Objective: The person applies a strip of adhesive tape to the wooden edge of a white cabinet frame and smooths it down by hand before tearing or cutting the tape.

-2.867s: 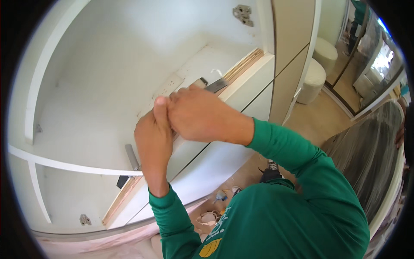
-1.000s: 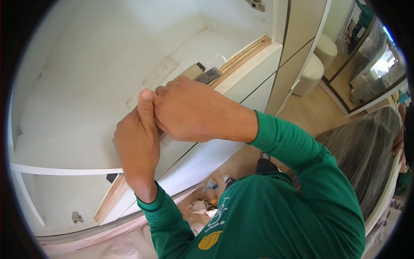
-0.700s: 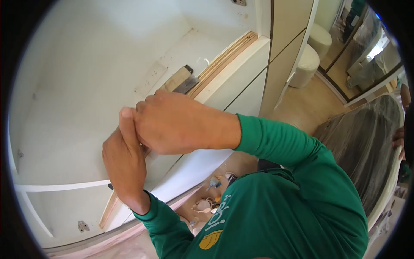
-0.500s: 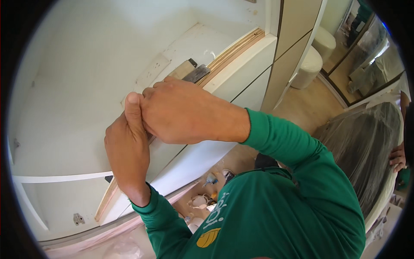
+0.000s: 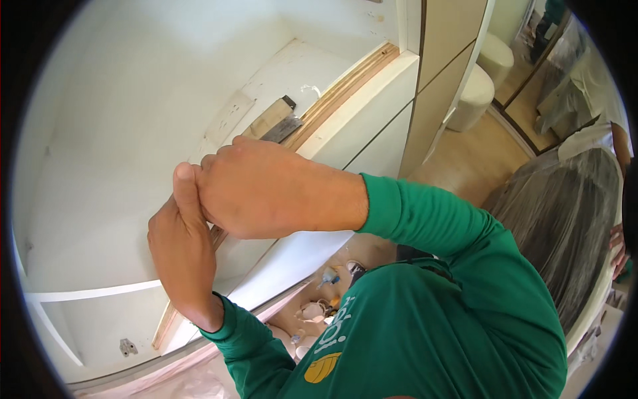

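Note:
Both hands are closed and pressed together over the front edge of a white cabinet. My right hand [image 5: 272, 189] is curled into a fist, knuckles over the edge. A flat dark grey strip [image 5: 282, 128] sticks out from under it, lying along the layered bare wood edge [image 5: 345, 90]; its other end is hidden. My left hand [image 5: 179, 253] is bent at the wrist, its thumb laid against the right hand's fingers; what its fingers grip is hidden. Just behind the strip lies a pale wooden block [image 5: 269, 118] with a black end.
A white shelf divider [image 5: 100, 294] and a small metal hinge plate [image 5: 127, 347] are inside the cabinet at left. Tools and containers [image 5: 312, 310] lie on the floor below. A plastic-wrapped dark piece [image 5: 558, 226] stands at right, another person's hand [image 5: 618, 249] on it. Round stools [image 5: 472, 100] stand beyond.
My hands have moved together to the left and nearer along the wood edge. The grey strip has slid with them, past the wooden block, which stays put. The view has shifted slightly.

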`<state>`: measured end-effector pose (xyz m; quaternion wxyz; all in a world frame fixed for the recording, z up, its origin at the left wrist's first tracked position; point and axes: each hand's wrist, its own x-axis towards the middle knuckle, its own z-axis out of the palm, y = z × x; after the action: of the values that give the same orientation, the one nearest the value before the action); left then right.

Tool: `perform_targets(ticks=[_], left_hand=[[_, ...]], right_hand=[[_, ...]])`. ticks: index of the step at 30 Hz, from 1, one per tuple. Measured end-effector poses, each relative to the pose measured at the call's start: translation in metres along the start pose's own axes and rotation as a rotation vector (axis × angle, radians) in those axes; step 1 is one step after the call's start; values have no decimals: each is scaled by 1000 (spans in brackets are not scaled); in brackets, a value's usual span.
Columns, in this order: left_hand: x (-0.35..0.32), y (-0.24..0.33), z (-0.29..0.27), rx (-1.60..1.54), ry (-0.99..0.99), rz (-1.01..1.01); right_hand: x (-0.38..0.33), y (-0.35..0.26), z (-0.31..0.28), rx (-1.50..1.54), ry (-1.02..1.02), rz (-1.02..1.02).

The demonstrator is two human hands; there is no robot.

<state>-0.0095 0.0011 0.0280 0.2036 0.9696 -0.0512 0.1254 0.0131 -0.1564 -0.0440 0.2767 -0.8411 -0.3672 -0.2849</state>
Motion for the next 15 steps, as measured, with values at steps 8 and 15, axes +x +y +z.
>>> perform_targets(ticks=[8,15], left_hand=[[0,-1,11,-75,4,10],[1,2,13,-54,-25,5]], right_hand=[[-1,4,-1,19,-23,26],[-5,7,-5,47,-19,40]])
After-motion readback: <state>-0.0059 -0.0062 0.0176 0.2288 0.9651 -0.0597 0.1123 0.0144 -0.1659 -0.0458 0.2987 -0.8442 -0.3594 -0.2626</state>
